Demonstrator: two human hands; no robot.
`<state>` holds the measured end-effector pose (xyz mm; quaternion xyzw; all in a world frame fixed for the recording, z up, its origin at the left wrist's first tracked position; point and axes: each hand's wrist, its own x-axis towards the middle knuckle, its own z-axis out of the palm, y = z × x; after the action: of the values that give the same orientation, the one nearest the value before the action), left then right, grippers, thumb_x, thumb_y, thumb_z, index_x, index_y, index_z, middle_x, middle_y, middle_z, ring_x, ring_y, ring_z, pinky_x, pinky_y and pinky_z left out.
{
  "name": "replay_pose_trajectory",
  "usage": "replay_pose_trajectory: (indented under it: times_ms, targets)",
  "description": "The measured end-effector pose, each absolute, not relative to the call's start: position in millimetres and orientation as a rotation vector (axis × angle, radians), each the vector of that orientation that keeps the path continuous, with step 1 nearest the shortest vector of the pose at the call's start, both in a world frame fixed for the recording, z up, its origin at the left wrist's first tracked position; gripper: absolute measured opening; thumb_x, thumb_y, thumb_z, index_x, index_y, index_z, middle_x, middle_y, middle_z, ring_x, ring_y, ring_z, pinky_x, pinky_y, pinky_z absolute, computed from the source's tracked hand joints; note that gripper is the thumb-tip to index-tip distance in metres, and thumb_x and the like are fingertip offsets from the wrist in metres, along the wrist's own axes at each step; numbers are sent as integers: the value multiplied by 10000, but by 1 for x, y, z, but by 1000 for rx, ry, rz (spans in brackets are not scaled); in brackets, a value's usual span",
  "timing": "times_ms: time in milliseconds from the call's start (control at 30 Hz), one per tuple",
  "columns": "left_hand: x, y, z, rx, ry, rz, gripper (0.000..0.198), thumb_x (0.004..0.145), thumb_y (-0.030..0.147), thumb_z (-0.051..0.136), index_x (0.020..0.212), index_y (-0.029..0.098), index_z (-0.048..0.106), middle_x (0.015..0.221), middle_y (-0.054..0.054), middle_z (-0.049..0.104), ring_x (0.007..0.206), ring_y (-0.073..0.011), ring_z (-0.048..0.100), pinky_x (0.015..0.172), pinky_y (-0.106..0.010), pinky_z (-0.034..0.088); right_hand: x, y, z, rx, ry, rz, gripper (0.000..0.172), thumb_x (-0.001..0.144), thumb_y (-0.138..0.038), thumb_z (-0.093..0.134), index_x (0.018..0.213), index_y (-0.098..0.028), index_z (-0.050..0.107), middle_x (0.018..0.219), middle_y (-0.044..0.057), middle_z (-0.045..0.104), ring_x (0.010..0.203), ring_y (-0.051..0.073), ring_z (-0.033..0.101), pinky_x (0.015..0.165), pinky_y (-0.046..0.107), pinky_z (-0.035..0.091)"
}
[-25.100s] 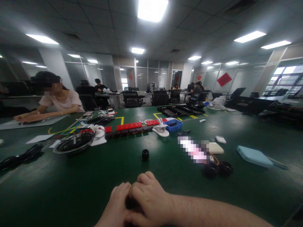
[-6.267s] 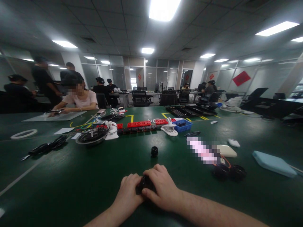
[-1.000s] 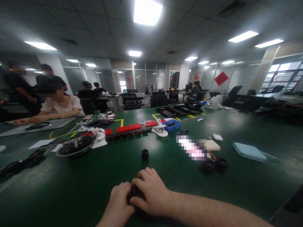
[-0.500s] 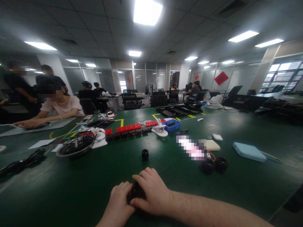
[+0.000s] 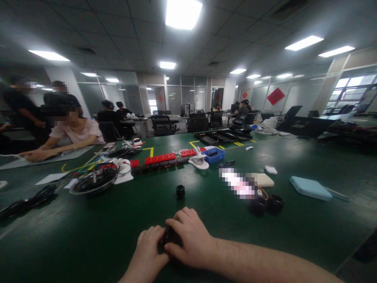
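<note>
Both hands meet around a dark, rounded object (image 5: 172, 237) close to the table's near side. My left hand (image 5: 150, 247) curls along its left side, thumb pressed in low. From the right, my right hand (image 5: 190, 237) wraps over it, fingers bent across the top and thumb at the front. Most of the object is covered by the hands, so its kind is hard to make out. Straight ahead of them, a small black ribbed cylindrical part (image 5: 180, 192) stands upright on the green table, touched by neither hand.
Two black round parts (image 5: 275, 203) with an orange wire lie to the right, near a light blue case (image 5: 310, 188). A metal bowl (image 5: 93, 190) of cables sits left. Red blocks (image 5: 160, 158) and a blue bin (image 5: 214, 155) stand farther back. A person (image 5: 73, 133) sits at the left.
My hands stay around the dark object with hardly any movement. The right hand's thumb has shifted very slightly. Nothing on the table has moved.
</note>
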<state>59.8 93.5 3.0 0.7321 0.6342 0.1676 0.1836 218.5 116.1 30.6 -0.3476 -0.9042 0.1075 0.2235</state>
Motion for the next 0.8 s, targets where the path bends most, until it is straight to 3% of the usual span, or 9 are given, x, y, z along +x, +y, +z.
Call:
replay_pose_trajectory:
  times_ms: [200, 400, 567, 800]
  targets:
    - [58, 94, 2, 2060, 1815, 431, 117, 607, 148, 488, 706, 174, 545, 769, -19, 564, 757, -192, 503, 707, -290, 346, 217, 116, 29, -852, -2488, 299, 430, 698, -319, 609, 1089, -166, 513, 964, 52, 557, 873, 203, 420, 779, 324, 315]
    - [55, 96, -2, 2038, 1819, 427, 165, 696, 237, 522, 847, 191, 569, 901, -37, 598, 874, -211, 520, 807, -315, 347, 216, 114, 31, -725, -2499, 235, 407, 673, -447, 624, 976, -191, 531, 907, 33, 574, 866, 211, 414, 829, 353, 282]
    - [56, 98, -5, 2006, 1843, 437, 187, 705, 335, 537, 813, 189, 584, 878, -38, 603, 853, -215, 530, 781, -314, 371, 215, 117, 28, -658, -2556, 159, 425, 679, -502, 594, 960, -191, 519, 902, 31, 569, 877, 210, 418, 914, 383, 224]
    - [54, 102, -9, 2091, 1859, 323, 197, 705, 271, 532, 876, 227, 620, 960, -31, 627, 958, -209, 528, 898, -342, 316, 212, 115, 23, -503, -2663, -3, 490, 680, -547, 571, 998, -184, 491, 1006, 35, 562, 954, 215, 400, 974, 401, 143]
